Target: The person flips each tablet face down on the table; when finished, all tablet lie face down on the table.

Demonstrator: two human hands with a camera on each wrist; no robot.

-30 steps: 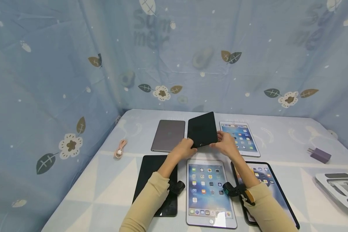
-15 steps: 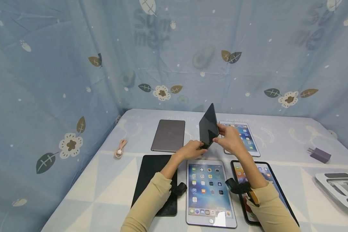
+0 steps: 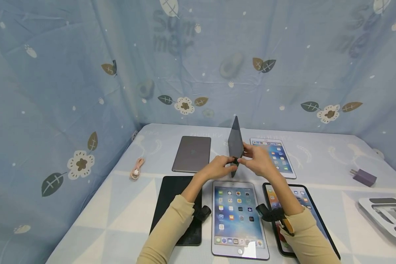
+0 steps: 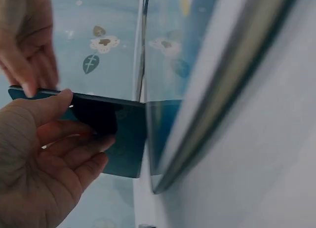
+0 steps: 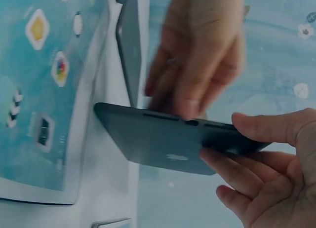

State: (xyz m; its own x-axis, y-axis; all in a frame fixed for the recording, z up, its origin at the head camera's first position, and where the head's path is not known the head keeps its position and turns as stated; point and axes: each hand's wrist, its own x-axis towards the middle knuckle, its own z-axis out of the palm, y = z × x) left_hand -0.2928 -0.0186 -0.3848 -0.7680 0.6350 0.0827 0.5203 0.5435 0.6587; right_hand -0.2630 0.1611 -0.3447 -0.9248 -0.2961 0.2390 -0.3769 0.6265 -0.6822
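A dark tablet [image 3: 235, 141] stands nearly edge-on above the back of the table, held in both hands. My left hand [image 3: 217, 168] grips its near edge, with the thumb on the rim and the fingers against the black screen [image 4: 126, 154] in the left wrist view. My right hand [image 3: 258, 159] pinches the same end from the right, its thumb on the edge and its fingers on the back. In the right wrist view, the tablet's back [image 5: 153, 144] shows an apple logo, and the left fingertips touch the edge near the port.
A grey tablet [image 3: 192, 154] lies face down at back left, a white tablet [image 3: 285, 163] at back right. In front lie a black tablet [image 3: 191, 231], a lit white tablet [image 3: 235, 216] and a black-framed tablet [image 3: 310, 216]. Also there: a pink cable [image 3: 137, 169], a purple charger [image 3: 365, 177], a white stand [image 3: 387, 214].
The held tablet has turned from showing its screen broadly to nearly edge-on. My left hand has shifted right, bringing both hands closer together at its near end.
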